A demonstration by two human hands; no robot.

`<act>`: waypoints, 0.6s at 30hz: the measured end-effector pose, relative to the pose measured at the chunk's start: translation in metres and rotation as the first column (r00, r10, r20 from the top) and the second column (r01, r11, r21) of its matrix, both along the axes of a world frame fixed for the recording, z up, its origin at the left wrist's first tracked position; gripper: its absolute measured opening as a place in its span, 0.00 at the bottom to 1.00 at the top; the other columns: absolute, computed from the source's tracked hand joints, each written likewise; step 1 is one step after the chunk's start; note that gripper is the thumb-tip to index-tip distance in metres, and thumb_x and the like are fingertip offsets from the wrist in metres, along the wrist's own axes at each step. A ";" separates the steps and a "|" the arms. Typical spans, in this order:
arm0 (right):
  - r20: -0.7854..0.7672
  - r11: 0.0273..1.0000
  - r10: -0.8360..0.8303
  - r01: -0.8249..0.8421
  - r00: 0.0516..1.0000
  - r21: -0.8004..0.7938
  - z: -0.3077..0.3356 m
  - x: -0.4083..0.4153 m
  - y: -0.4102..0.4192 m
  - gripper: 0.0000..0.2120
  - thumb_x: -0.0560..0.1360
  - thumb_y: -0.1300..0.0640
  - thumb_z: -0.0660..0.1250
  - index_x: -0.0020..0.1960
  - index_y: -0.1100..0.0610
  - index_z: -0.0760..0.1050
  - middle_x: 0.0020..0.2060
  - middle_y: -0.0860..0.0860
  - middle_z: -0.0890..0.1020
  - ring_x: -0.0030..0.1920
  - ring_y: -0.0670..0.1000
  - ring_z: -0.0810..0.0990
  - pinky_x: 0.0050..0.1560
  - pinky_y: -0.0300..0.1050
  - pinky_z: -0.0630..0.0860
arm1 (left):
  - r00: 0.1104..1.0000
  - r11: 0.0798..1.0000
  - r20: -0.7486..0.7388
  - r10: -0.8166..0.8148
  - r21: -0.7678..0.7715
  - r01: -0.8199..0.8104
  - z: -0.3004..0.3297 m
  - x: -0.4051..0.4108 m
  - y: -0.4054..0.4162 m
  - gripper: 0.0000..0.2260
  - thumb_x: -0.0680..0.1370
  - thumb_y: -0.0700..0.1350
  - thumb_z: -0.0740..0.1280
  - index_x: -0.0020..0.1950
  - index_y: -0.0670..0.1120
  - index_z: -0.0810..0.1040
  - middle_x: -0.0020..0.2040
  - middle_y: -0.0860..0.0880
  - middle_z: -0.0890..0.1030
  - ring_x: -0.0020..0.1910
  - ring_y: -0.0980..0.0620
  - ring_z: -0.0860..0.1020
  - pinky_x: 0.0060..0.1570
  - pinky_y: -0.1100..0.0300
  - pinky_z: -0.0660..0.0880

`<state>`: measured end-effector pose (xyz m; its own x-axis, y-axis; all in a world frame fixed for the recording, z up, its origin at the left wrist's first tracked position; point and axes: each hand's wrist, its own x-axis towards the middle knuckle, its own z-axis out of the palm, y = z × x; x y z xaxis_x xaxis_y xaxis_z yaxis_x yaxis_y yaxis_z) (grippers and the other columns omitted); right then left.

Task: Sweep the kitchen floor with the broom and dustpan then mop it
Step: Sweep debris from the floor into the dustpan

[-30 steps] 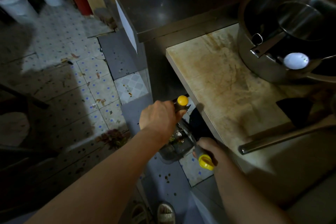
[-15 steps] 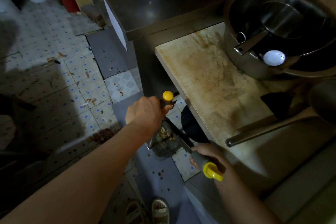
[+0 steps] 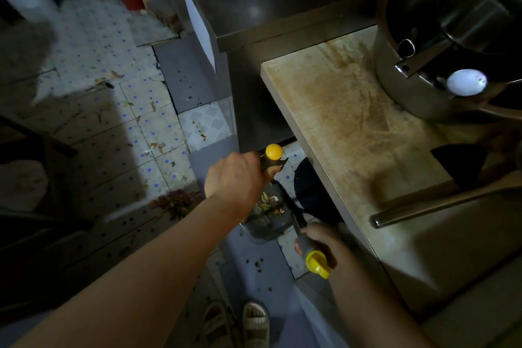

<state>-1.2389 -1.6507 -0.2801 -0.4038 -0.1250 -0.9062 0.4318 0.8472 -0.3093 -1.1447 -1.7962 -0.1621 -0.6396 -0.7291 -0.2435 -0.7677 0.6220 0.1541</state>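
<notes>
Tiled floor [image 3: 93, 110] on the left is far from clean: dry leaf scraps lie scattered over the far tiles, a reddish heap of leaves [image 3: 175, 202] sits near the left forearm, and dark specks dot the near floor by the sandalled feet. Toward the middle, the left hand [image 3: 236, 178] grips the yellow-capped handle of what looks like the dustpan [image 3: 268, 217], which already holds some leaf litter and stands on the floor by the counter's edge. Just right of it, the right hand [image 3: 319, 243] is curled round the broom handle [image 3: 310, 251], its dark head hidden under the stained countertop [image 3: 353, 135]. Sweeping seems partly done; the heap remains, and no mop is in view.
</notes>
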 end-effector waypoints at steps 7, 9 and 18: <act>0.065 1.000 0.007 -0.007 0.998 0.005 0.009 0.005 0.012 0.12 0.83 0.62 0.54 0.45 0.66 0.70 0.32 0.57 0.71 0.32 0.54 0.71 0.34 0.45 0.69 | 0.999 1.000 -0.030 0.017 0.020 -0.016 0.000 0.016 0.011 0.20 0.78 0.64 0.55 0.52 0.49 0.74 0.43 0.47 0.77 0.46 0.45 0.79 0.38 0.57 0.68; 0.057 0.997 0.072 -0.071 0.996 -0.016 0.014 0.007 0.012 0.09 0.82 0.62 0.54 0.55 0.65 0.70 0.34 0.56 0.72 0.32 0.53 0.72 0.34 0.44 0.70 | 0.999 0.999 -0.041 0.023 0.038 -0.021 -0.001 0.022 0.014 0.21 0.77 0.64 0.55 0.52 0.48 0.74 0.41 0.48 0.74 0.45 0.45 0.78 0.38 0.56 0.69; -0.070 0.999 0.006 -0.009 0.998 -0.043 0.012 0.012 0.022 0.15 0.81 0.62 0.55 0.35 0.53 0.65 0.34 0.50 0.71 0.38 0.51 0.74 0.52 0.46 0.77 | 0.997 0.998 -0.058 0.049 0.039 -0.047 0.001 0.045 0.024 0.22 0.77 0.64 0.55 0.52 0.48 0.74 0.37 0.49 0.70 0.44 0.45 0.78 0.37 0.57 0.68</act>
<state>-1.2273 -1.6283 -0.2678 -0.4651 -0.1671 -0.8694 0.4016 0.8353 -0.3754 -1.1001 -1.7722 -0.1606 -0.6180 -0.7503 -0.2349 -0.7856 0.5775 0.2224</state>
